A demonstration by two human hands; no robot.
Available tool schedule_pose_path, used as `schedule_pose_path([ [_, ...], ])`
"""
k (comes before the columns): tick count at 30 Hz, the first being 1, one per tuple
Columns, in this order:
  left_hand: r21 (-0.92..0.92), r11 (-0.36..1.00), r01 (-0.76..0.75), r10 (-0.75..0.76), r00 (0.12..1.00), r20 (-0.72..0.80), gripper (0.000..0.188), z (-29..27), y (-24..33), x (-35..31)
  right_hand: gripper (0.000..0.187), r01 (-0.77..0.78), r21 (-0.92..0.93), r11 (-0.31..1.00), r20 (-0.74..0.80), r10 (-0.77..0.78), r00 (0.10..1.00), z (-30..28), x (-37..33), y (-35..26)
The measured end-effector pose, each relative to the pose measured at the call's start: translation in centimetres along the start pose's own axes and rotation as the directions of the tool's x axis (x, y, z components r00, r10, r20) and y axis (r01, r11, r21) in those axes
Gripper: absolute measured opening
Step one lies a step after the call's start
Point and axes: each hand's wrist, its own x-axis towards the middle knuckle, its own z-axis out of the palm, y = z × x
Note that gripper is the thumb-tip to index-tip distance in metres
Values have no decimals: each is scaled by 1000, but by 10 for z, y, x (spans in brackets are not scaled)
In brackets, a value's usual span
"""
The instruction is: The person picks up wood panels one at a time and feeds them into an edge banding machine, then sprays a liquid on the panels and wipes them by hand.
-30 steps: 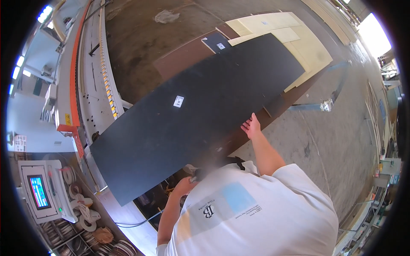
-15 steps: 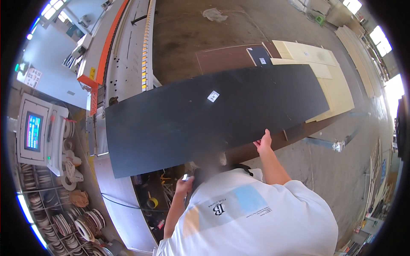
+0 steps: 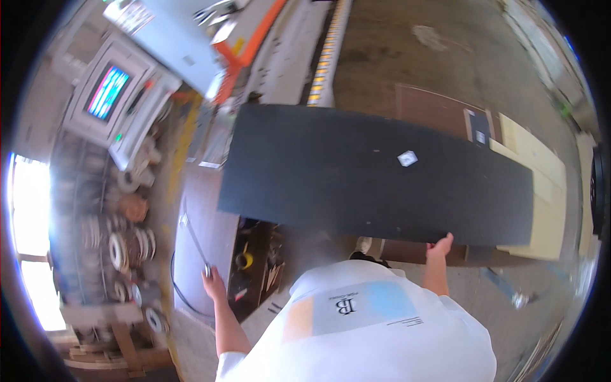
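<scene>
A long dark grey panel (image 3: 344,169) with a small white label lies across the middle of the view, its left end by the machine. My right hand (image 3: 440,247) is closed on its near edge, toward the right end. Off to the left, my left hand (image 3: 214,284) grips a slim metal rod-like tool (image 3: 196,239), which points away over a pale side table (image 3: 200,210). The tool's exact kind is too blurred to make out. Below the panel's left part, an open compartment (image 3: 254,254) holds a yellow tape roll (image 3: 244,260) and small items.
An orange and white machine (image 3: 254,38) stands at the far left, with a control console (image 3: 111,95) beside it. Rolls of edging (image 3: 130,248) fill a rack on the left. Cream boards (image 3: 541,184) and brown boards (image 3: 426,108) lie beyond and right of the panel. A black hose (image 3: 181,299) curves along the side table.
The view has swung to the left, so the scene sits further right. My left hand has moved left, away from the panel, and the rod it holds now shows. My right hand stays on the panel's edge.
</scene>
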Motion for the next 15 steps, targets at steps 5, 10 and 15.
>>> schedule_pose_path([
  [5,461,748,-477,547,837,-20,26,-46,121,94,61,36,-47,998,-27,-38,999,7,-11,-3],
  [10,572,700,-428,644,726,-244,16,-65,213,209,65,-13,-99,995,116,24,993,-4,2,-1],
  [15,224,910,-350,415,743,-525,28,-59,232,355,66,22,-229,973,174,19,985,-10,-13,14],
])
